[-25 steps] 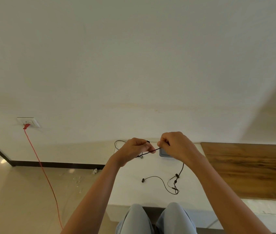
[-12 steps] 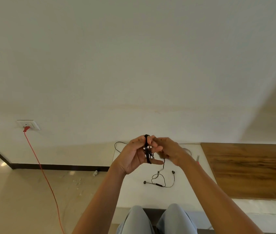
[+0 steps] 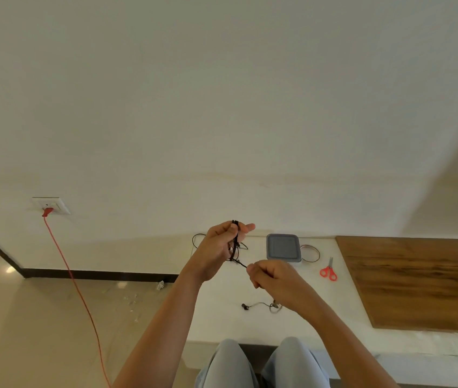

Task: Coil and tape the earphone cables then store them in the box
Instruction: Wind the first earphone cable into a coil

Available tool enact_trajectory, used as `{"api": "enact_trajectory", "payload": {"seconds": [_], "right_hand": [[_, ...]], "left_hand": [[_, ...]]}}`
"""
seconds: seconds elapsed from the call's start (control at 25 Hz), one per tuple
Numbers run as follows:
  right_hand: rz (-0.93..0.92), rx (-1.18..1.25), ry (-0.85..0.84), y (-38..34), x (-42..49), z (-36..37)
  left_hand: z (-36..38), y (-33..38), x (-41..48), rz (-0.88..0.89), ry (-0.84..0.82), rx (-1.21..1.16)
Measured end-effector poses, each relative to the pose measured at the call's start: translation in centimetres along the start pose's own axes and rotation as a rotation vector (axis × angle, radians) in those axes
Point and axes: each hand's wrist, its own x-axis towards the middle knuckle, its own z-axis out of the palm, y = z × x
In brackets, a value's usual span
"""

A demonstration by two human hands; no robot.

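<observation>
Gripping the coiled earphone cable [image 3: 234, 244] in the curled left hand [image 3: 216, 252]; pinching its loose end in the right hand [image 3: 271, 278], just below. Grey box [image 3: 283, 247] just beyond the right hand.

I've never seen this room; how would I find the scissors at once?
Look at the white table, with a wooden board on its right. The scissors lie just left of that board, right of the grey box and tape ring. Nothing else on the table has red handles.
</observation>
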Motion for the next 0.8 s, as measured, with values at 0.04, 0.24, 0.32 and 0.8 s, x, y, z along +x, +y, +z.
{"api": "enact_trajectory", "payload": {"seconds": [0.04,0.24,0.32,0.8], "right_hand": [[-0.037,-0.003,0.004,-0.8,0.0,-0.7],[-0.173,0.015,0.127,-3.0,2.3,-4.0],[-0.194,0.02,0.16,-3.0,3.4,-4.6],[0.129,0.709,-0.128,0.8,4.8,-3.2]], "left_hand": [[0.1,-0.2,-0.2,-0.019,-0.03,0.036],[1.8,0.4,-1.7,-0.119,-0.155,0.074],[2.1,0.6,-1.9,-0.131,-0.177,-0.005],[2.0,3.5,-1.9,-0.064,-0.341,-0.337]]}}
